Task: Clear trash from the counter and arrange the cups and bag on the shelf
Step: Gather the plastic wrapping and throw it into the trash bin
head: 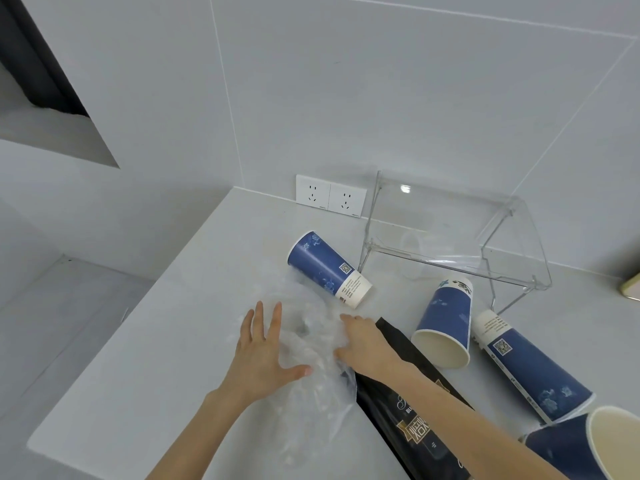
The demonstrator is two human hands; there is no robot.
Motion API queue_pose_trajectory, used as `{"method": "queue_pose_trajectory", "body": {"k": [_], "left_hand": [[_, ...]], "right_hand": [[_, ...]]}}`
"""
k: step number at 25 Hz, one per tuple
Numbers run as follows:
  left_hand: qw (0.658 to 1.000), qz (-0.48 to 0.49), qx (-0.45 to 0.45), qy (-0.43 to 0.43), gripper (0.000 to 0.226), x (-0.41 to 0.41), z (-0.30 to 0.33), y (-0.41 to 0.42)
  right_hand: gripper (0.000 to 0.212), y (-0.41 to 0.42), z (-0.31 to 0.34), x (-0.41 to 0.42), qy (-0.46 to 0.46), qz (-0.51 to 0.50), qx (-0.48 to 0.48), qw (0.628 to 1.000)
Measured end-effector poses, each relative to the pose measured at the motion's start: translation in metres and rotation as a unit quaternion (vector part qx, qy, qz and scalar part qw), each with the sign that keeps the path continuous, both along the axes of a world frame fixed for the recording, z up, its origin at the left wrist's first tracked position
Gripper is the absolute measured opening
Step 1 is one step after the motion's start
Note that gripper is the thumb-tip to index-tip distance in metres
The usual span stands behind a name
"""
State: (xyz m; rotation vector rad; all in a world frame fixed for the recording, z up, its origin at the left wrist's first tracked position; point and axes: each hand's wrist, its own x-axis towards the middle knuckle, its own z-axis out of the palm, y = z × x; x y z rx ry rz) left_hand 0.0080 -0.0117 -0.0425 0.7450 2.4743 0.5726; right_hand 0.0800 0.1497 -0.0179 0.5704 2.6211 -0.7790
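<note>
A crumpled clear plastic wrapper (308, 344) lies on the white counter (138, 358). My left hand (265, 355) rests flat on its left side, fingers spread. Its right side is bunched under the curled fingers of my right hand (363, 344). A black bag (412, 420) with gold print lies under my right forearm. Several blue paper cups lie on their sides: one behind the wrapper (329, 268), two to the right (446, 323) (530, 368), and one at the bottom right corner (588, 448). A clear acrylic shelf (450, 237) stands against the wall.
A double wall socket (330, 195) sits on the tiled wall left of the shelf. The counter's left edge drops to a lower surface (52, 306). A yellowish object (632, 287) is cut off at the right edge.
</note>
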Motion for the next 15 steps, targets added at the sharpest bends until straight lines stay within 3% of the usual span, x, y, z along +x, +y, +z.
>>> {"method": "queue_pose_trajectory", "body": {"k": [2,6,10,15], "left_hand": [[0.999,0.024,0.026,-0.006,0.144,0.002,0.004,-0.003],[0.994,0.042,0.096,0.007,0.118,0.004,0.016,-0.006],[0.985,0.001,0.165,0.054,0.098,0.008,0.023,-0.011],[0.972,0.086,0.202,0.083,0.055,0.006,0.022,-0.027]], "right_hand": [[0.043,-0.005,0.003,0.001,0.039,-0.007,-0.031,0.999],[0.037,-0.016,0.013,-0.002,0.114,-0.032,-0.114,0.986],[0.033,-0.033,0.016,-0.003,0.163,0.047,-0.151,0.974],[0.034,-0.046,0.020,-0.013,0.207,0.080,-0.171,0.960]]}}
